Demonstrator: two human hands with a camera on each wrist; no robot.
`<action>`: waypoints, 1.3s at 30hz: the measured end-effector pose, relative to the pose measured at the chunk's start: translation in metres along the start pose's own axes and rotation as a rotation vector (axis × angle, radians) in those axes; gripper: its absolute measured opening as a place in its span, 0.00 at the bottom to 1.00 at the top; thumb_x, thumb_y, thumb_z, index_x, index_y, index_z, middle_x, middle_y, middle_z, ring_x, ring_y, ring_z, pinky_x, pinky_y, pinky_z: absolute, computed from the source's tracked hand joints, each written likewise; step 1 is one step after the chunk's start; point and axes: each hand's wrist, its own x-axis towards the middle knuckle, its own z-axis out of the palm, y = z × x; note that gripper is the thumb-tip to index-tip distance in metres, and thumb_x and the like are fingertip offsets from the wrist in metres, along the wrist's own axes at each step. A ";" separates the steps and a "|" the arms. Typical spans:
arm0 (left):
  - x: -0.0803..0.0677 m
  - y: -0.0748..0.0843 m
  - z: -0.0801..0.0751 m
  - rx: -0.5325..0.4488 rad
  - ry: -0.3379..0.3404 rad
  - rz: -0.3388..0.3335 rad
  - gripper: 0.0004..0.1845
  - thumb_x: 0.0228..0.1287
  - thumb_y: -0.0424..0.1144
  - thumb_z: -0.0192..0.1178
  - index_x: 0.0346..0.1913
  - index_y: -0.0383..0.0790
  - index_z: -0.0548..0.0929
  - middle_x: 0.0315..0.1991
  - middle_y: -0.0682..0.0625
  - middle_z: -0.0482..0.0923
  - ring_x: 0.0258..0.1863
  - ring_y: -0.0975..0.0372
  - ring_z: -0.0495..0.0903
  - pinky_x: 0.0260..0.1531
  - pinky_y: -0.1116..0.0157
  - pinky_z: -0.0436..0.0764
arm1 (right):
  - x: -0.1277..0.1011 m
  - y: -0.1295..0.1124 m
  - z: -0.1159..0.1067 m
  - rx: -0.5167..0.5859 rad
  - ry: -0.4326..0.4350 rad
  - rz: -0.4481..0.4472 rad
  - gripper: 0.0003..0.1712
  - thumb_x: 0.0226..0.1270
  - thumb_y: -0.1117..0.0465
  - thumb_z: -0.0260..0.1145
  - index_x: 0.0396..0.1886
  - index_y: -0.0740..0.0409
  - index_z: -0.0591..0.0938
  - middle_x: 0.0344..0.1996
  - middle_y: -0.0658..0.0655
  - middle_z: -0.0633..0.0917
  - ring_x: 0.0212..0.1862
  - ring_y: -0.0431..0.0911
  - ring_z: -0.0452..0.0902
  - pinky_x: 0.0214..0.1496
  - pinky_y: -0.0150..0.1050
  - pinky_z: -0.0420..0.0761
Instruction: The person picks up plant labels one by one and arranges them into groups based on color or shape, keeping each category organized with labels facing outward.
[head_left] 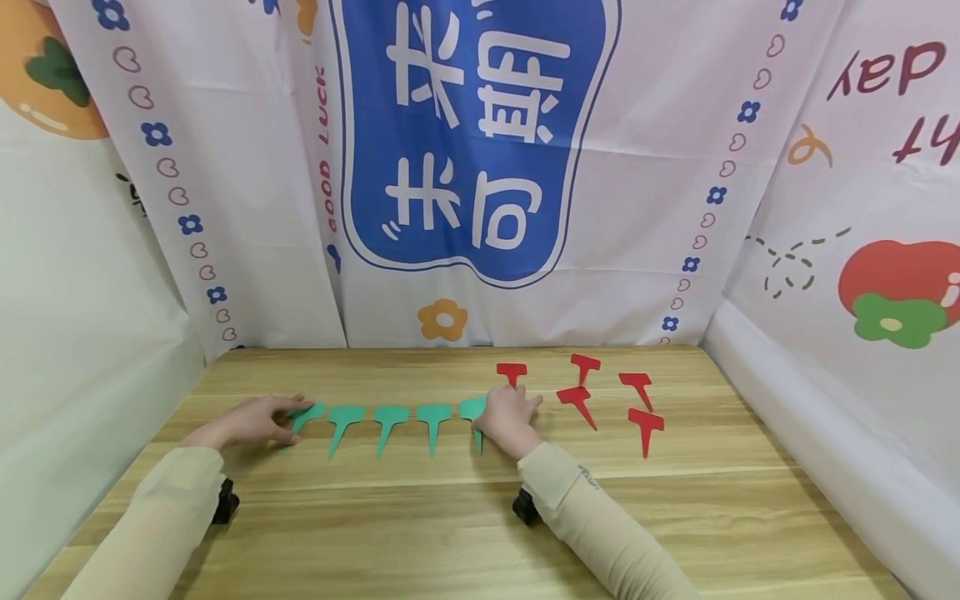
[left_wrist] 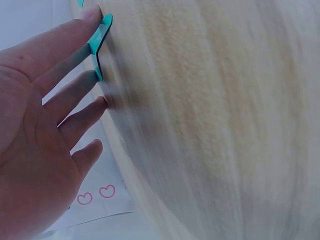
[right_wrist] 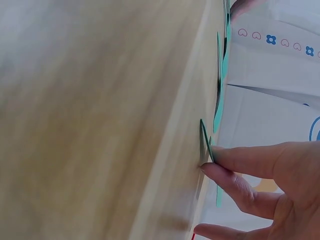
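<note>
Green T-shaped plant labels lie in a row on the table. At the row's left end, my left hand [head_left: 258, 419] touches a green plant label [left_wrist: 101, 37] with its fingertips, fingers mostly straight in the left wrist view. My right hand [head_left: 510, 417] is at the right end, where thumb and index finger pinch another green plant label [right_wrist: 206, 142] by its edge. That label's narrow stem tilts off the tabletop in the right wrist view; the hand covers part of its head. Between the hands lie further green labels [head_left: 433, 425], heads away from me and stems toward me.
Several red plant labels [head_left: 647, 429] lie scattered to the right of my right hand. One red label [head_left: 512, 372] is just beyond that hand. A wood-grain table [head_left: 390, 533] carries everything, with a printed cloth [head_left: 645, 208] behind it and at the sides.
</note>
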 end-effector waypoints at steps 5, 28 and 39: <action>-0.001 0.000 0.000 0.001 -0.002 0.004 0.39 0.55 0.50 0.67 0.68 0.38 0.68 0.71 0.33 0.53 0.67 0.32 0.52 0.59 0.32 0.57 | 0.000 -0.001 0.001 -0.004 -0.009 0.003 0.19 0.46 0.46 0.76 0.23 0.55 0.81 0.41 0.59 0.82 0.56 0.58 0.70 0.60 0.70 0.60; -0.003 0.003 -0.001 0.026 0.009 0.000 0.39 0.55 0.51 0.67 0.67 0.39 0.68 0.71 0.34 0.54 0.67 0.32 0.53 0.59 0.32 0.57 | 0.001 0.000 0.003 0.001 -0.004 -0.003 0.20 0.45 0.46 0.77 0.25 0.56 0.82 0.43 0.60 0.82 0.56 0.58 0.70 0.60 0.71 0.58; -0.001 0.002 0.000 0.011 0.002 -0.004 0.39 0.55 0.51 0.67 0.68 0.38 0.68 0.72 0.34 0.53 0.67 0.32 0.53 0.59 0.32 0.57 | 0.000 0.002 0.002 -0.003 0.034 -0.012 0.20 0.52 0.45 0.72 0.21 0.56 0.80 0.41 0.60 0.82 0.53 0.58 0.72 0.59 0.69 0.61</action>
